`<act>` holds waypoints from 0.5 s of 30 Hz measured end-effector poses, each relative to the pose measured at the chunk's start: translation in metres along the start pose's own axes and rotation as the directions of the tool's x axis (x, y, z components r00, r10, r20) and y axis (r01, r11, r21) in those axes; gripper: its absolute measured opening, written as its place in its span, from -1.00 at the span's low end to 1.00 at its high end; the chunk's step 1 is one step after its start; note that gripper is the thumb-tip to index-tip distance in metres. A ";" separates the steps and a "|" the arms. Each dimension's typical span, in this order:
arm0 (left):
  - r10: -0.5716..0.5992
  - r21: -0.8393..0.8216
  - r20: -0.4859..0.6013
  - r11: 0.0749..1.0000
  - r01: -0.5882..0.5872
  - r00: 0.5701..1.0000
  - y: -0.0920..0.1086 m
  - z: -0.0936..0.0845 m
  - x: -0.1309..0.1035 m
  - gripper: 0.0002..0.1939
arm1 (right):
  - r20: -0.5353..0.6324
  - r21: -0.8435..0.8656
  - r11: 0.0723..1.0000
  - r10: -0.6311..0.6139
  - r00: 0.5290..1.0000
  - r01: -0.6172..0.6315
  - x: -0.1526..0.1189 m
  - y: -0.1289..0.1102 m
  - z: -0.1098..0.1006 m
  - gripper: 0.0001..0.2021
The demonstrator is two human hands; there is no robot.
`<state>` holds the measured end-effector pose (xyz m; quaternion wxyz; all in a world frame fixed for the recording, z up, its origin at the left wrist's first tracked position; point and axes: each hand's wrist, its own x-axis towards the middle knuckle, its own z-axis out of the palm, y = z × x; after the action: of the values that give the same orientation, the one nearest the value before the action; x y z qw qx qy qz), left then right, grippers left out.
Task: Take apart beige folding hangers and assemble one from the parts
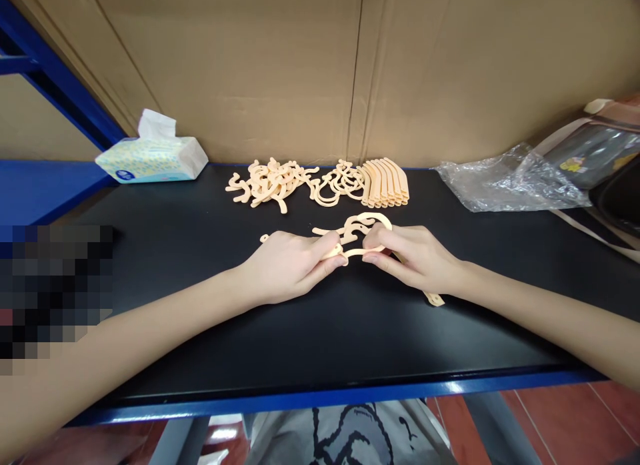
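Observation:
Near the middle of the black table, my left hand [290,265] pinches the end of a cream plastic piece, its fingers closed. My right hand [417,255] grips a curved cream piece [384,219] that loops above its fingers and reaches toward the left hand's fingertips. Another cream strip [435,299] sticks out below the right hand. Just behind the hands lie loose cream pieces [325,232]. One small end [265,238] shows beside the left hand. Where the parts meet is partly hidden by the fingers.
At the back are a tangled pile of cream hook pieces [275,183], thin curved pieces [327,199] and a neat stack of cream tubes [386,183]. A tissue pack [153,159] stands back left. Clear plastic wrap [510,181] and a bag [595,148] lie right.

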<state>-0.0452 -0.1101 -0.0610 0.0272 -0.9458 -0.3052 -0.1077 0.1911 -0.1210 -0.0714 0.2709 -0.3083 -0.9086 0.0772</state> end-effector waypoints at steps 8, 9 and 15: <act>0.013 -0.003 -0.014 1.000 -0.013 1.000 0.000 -0.001 0.001 -0.69 | 0.001 0.004 1.000 -0.001 1.000 0.001 0.000 0.000 0.000 -0.85; 0.014 -0.001 -0.016 1.000 -0.014 1.000 0.000 -0.001 0.001 -0.68 | 0.001 0.005 1.000 0.000 1.000 0.000 0.000 0.000 0.000 -0.85; 0.015 0.011 -0.035 1.000 -0.015 0.999 0.000 -0.001 0.001 -0.65 | 0.001 0.016 1.000 -0.007 1.000 0.007 0.000 -0.001 0.000 -0.86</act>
<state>-0.0447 -0.1101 -0.0600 0.0385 -0.9458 -0.2982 -0.1224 0.1906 -0.1213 -0.0711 0.2733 -0.3029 -0.9091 0.0836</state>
